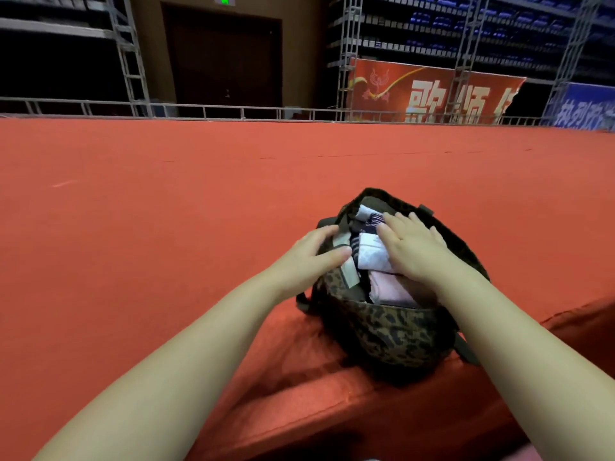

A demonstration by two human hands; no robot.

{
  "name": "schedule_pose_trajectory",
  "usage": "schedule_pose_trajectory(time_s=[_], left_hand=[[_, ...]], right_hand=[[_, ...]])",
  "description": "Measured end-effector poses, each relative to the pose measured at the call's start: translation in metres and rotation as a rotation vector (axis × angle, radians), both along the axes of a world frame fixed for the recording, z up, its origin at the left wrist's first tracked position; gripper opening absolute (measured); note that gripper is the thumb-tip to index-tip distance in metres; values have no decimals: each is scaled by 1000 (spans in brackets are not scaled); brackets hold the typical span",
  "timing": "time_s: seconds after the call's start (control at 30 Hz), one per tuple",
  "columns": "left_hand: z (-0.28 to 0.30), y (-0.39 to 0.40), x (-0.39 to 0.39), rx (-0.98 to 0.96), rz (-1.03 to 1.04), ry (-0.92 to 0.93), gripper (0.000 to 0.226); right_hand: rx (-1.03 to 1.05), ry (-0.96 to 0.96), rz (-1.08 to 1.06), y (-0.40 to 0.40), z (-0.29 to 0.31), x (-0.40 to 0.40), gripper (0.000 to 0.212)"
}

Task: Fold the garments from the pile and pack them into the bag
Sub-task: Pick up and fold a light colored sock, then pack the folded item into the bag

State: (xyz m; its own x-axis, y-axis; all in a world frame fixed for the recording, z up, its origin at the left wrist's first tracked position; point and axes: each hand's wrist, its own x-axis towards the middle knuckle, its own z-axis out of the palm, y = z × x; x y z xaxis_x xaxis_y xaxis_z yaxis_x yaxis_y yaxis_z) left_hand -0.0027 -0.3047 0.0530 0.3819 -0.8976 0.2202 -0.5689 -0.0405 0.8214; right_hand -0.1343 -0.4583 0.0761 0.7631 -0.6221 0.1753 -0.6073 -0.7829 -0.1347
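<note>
Red carpet (166, 211) covered the stage; near its front edge sat a leopard-print bag (392, 331), open, with folded garments (374, 256) inside. Right hand (416, 251) pressed them, fingers straight and spread. Left hand (309, 252) gripped the bag's left rim.

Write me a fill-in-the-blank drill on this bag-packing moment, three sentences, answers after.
1. The bag has a ____ print.
2. The right hand presses flat on the folded garments inside the ____.
3. The left hand holds the bag's rim on the ____ side.

Missing words: leopard; bag; left
</note>
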Motion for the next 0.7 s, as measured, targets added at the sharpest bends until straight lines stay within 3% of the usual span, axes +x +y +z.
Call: schedule_pose_trajectory(time_s=[0.13, 0.2, 0.43, 0.7], left_hand=[[-6, 51, 34, 31, 68, -1, 71], [-11, 83, 56, 51, 123, -47, 59], [-44, 242, 142, 193, 404, -56, 35], [-73, 408, 204, 270, 682, -26, 21]], right_hand=[[-14, -98, 156, 45, 3, 45, 45], [72, -115, 224, 76, 0, 74, 53], [343, 46, 492, 213, -48, 190, 60], [393, 147, 734, 355, -109, 293, 61]])
